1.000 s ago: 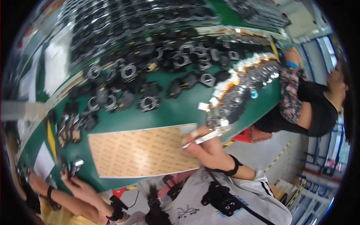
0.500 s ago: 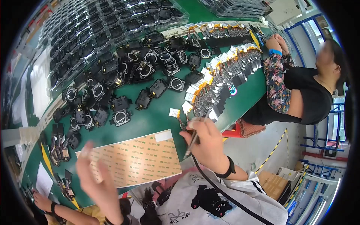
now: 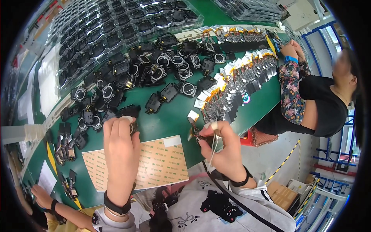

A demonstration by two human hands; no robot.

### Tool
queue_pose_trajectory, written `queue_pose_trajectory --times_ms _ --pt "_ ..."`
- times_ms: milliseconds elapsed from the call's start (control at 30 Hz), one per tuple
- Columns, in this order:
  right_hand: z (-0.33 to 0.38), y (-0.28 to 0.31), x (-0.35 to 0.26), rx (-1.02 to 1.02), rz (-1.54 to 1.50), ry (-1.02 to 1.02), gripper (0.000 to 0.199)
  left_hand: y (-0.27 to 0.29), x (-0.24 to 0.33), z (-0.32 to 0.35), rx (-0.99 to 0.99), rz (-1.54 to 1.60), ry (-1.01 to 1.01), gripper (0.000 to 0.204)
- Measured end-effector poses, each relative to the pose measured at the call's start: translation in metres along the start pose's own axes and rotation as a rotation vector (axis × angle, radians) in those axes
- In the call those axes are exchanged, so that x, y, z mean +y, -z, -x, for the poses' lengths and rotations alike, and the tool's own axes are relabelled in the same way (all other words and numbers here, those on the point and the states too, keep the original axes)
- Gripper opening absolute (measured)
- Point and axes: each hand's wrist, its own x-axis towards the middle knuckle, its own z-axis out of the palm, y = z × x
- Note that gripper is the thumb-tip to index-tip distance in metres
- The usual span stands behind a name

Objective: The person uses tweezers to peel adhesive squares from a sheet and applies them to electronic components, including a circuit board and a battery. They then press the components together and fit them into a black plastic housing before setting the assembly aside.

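Note:
My left hand (image 3: 121,150) reaches over the sheet, its fingers closed around the edge of a black plastic housing (image 3: 134,127) that they partly hide. Thin metal tweezers (image 3: 212,154) lie in my right hand (image 3: 226,149), slanting through the grip. Between its thumb and forefinger the same hand pinches a small wired circuit assembly (image 3: 196,134). Close above that assembly is a small white-faced battery (image 3: 193,115). A patterned tan adhesive sheet (image 3: 162,162) lies flat below both hands.
Loose black housings (image 3: 170,63) with silver rings are heaped beyond my hands. Rows of wired circuit assemblies (image 3: 235,87) run to the far right. Clear trays (image 3: 127,23) hold more housings. A person (image 3: 320,92) sits at right; another person's hand (image 3: 41,196) shows lower left.
My left hand has moved right and forward, from blurred, spread fingers to a grip on a housing. My right hand stays near the circuit assembly; its tweezers now point more steeply. The view has shifted slightly.

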Motion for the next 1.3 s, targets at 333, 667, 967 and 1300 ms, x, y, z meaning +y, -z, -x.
queue_pose_trajectory --times_ms 333,667,967,1300 --pt "-0.012 -0.003 -0.017 -0.166 -0.555 -0.066 0.033 0.029 0.010 0.035 -0.007 0.734 0.113 0.039" --pt "-0.003 -0.022 -0.028 -0.353 -0.200 0.350 0.035 0.010 0.030 0.065 0.013 1.476 0.546 0.036" --pt "-0.003 -0.027 -0.020 -0.290 -0.262 0.224 0.033 0.014 0.020 0.071 -0.200 1.510 0.757 0.023" --pt "-0.004 -0.025 -0.014 -0.259 -0.238 0.199 0.032 -0.004 0.004 0.073 -0.120 1.344 0.353 0.030"
